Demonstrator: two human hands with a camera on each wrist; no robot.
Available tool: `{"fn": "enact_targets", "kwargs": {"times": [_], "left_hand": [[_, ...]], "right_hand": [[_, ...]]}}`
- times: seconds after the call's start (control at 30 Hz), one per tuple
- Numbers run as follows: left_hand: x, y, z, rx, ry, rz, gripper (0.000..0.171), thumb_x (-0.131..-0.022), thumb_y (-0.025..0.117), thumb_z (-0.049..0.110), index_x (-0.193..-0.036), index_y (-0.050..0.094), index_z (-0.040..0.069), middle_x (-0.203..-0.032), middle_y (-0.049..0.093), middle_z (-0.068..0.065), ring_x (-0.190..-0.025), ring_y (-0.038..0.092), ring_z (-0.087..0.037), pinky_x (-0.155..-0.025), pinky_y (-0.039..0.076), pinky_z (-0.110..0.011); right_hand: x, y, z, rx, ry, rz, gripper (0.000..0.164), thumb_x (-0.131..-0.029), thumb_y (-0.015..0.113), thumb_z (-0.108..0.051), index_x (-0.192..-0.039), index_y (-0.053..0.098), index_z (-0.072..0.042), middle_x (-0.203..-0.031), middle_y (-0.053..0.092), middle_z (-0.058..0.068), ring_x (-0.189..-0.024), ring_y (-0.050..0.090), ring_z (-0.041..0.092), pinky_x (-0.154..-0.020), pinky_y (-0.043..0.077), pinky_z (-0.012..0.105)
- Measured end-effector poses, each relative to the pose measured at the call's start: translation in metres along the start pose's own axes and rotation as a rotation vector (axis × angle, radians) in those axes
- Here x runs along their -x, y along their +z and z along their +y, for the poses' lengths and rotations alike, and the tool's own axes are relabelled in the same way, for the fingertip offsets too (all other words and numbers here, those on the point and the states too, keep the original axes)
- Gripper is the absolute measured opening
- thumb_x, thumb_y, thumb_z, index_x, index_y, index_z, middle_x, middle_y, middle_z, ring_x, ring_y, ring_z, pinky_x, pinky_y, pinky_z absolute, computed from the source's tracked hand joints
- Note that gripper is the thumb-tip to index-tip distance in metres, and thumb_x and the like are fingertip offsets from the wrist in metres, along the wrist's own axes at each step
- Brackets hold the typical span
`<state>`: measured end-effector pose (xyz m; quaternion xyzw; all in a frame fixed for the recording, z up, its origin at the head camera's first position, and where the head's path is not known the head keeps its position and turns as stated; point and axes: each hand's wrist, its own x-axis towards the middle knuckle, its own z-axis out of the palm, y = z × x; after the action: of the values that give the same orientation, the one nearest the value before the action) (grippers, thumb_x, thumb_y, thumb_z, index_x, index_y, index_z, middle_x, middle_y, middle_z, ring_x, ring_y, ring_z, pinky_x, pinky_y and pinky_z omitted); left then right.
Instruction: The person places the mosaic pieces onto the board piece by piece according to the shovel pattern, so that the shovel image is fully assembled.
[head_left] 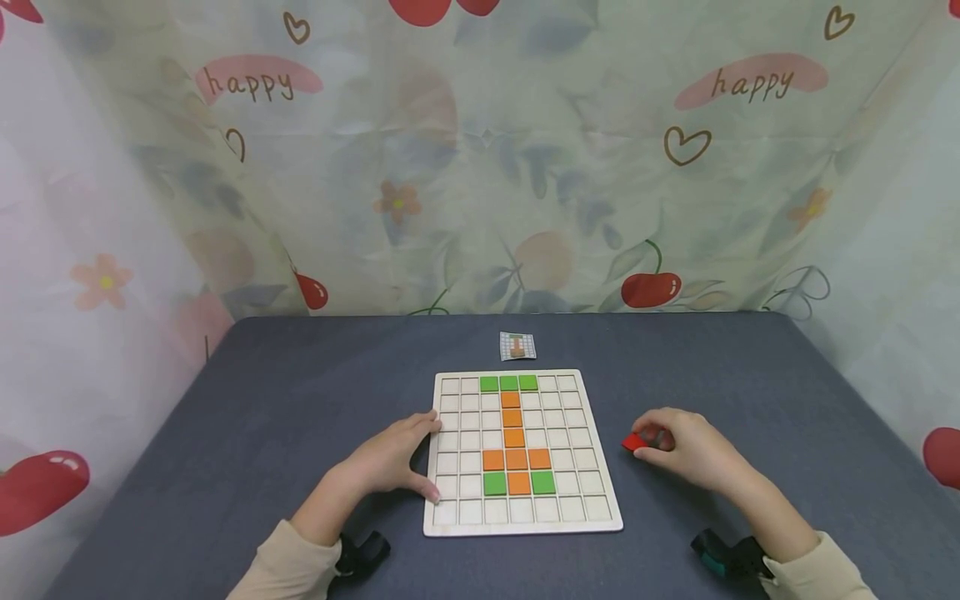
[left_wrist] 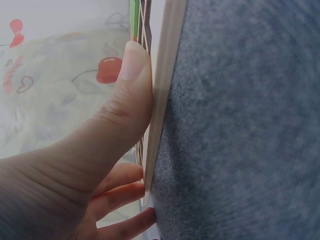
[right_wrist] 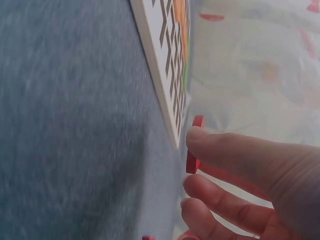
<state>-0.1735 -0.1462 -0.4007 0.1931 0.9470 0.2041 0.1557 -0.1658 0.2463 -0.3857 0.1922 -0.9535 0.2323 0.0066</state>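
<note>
A white grid board [head_left: 453, 521] lies on the table with green tiles [head_left: 509, 383] along its far row. Orange tiles [head_left: 513, 437] run down the middle and branch sideways lower down, where two more green tiles flank the column. My left hand [head_left: 390, 454] rests at the board's left edge, thumb and fingers spread apart along the rim; in the left wrist view its thumb [left_wrist: 135, 75] lies against that rim. To the right of the board, my right hand [head_left: 693, 446] pinches a flat red tile [right_wrist: 197, 142] between thumb and fingers, close over the table.
Behind the board lies a small card [head_left: 517, 346] printed with a coloured grid pattern. A dark cloth [head_left: 322, 367] covers the table, and a patterned curtain [head_left: 480, 167] hangs behind and at both sides. Small red bits show at the right wrist view's bottom edge.
</note>
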Motion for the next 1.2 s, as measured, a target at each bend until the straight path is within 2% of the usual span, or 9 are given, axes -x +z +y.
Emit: {"fn": "enact_targets", "kwargs": {"times": [0.47, 0.83, 1.2], "left_hand": [[-0.001, 0.0, -0.001, 0.01, -0.005, -0.003, 0.1, -0.058, 0.085, 0.043, -0.139, 0.042, 0.003, -0.151, 0.032, -0.015, -0.138, 0.032, -0.034, -0.11, 0.031, -0.048], [0.0, 0.0, 0.0, 0.016, 0.007, -0.002, 0.099, -0.058, 0.085, 0.041, -0.138, 0.042, 0.001, -0.15, 0.033, -0.016, -0.138, 0.033, -0.034, -0.11, 0.032, -0.048], [0.0, -0.001, 0.001, 0.015, -0.004, -0.007, 0.101, -0.057, 0.084, 0.044, -0.139, 0.042, 0.003, -0.151, 0.032, -0.014, -0.139, 0.032, -0.033, -0.11, 0.032, -0.048]], "right_hand": [[0.0, 0.003, -0.021, -0.049, -0.041, -0.038, 0.019, -0.077, 0.075, -0.016, -0.094, 0.067, -0.013, -0.079, 0.064, -0.008, -0.065, 0.051, -0.002, -0.059, 0.045, 0.019], [0.001, 0.007, -0.034, -0.121, -0.063, -0.087, 0.018, -0.079, 0.073, -0.016, -0.096, 0.066, -0.013, -0.079, 0.063, -0.008, -0.064, 0.049, -0.002, -0.056, 0.044, 0.017], [0.002, 0.019, -0.049, -0.143, -0.144, -0.133, 0.018, -0.079, 0.072, -0.014, -0.096, 0.066, -0.011, -0.076, 0.061, -0.01, -0.064, 0.048, -0.004, -0.054, 0.042, 0.016]]}}
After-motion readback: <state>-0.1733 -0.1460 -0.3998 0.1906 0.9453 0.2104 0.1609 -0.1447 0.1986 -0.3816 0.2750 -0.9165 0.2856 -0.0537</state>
